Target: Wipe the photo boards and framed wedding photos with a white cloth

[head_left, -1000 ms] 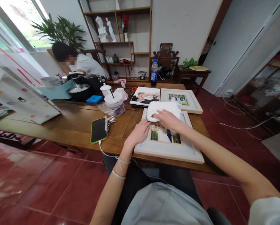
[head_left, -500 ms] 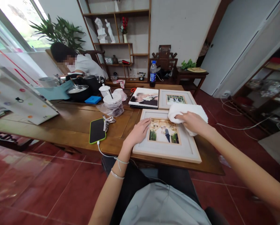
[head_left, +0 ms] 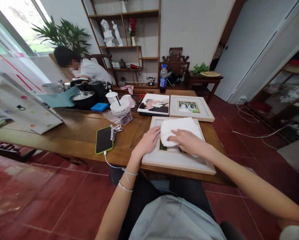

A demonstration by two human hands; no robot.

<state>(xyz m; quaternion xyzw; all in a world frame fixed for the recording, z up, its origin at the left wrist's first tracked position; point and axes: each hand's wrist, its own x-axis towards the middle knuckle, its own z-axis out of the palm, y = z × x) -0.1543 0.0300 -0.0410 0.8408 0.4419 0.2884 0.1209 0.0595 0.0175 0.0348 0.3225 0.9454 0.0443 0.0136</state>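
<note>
A light wooden picture frame (head_left: pixel 174 165) lies flat at the table's near edge, its photo mostly covered. Over the photo rests a folded white towel (head_left: pixel 181 125), gripped by my right hand (head_left: pixel 188 141) with the fingers curled into its front edge. My left hand (head_left: pixel 150 141) lies flat on the frame's left side, fingers stretched out, close to the towel's left end. Behind the towel, a second framed photo (head_left: pixel 189 106) lies on the table, beside a white photo album or panel (head_left: pixel 154 104) showing a picture.
On the wooden table (head_left: pixel 76 128) are a charging phone (head_left: pixel 104 140), a bagged drink cup (head_left: pixel 120 111), a blue box (head_left: pixel 99 107), a bottle (head_left: pixel 163 79) and a black pot (head_left: pixel 83 99). A person (head_left: pixel 89 66) leans over the far left side. A white box (head_left: pixel 24 103) stands at left.
My right hand has moved left with the towel, from the frame's upper right corner onto its photo. The second framed photo is now uncovered. My left hand has stayed in place.
</note>
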